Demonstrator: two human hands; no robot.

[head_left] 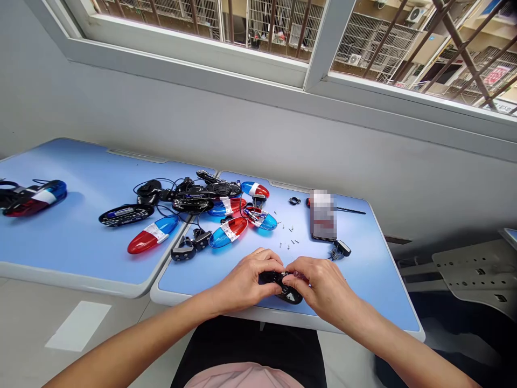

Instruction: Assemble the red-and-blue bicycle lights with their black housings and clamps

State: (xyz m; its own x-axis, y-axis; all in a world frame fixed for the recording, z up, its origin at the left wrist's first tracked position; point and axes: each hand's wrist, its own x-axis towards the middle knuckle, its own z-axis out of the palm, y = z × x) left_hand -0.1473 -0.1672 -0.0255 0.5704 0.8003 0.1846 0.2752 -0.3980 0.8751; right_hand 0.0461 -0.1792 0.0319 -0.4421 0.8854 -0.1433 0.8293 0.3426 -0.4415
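At the front edge of the blue table, a black oval housing (291, 295) lies between my two hands. My left hand (252, 277) grips its left end, with the thumb in front and fingers behind. From the right, my right hand (317, 280) is closed in a pinch over the housing's middle, with a small reddish translucent piece (299, 276) partly showing at its fingers. What the right fingertips hold is mostly hidden. Several small screws (291, 229) are scattered on the table beyond the hands.
Red and blue light covers (229, 233), black housings (126, 215) and tangled cables spread across the left and middle. At the right are a blurred phone-like object (323, 215), a black rod (351, 210) and a small black bracket part (342, 248). The wall stands behind the tables (371, 285).
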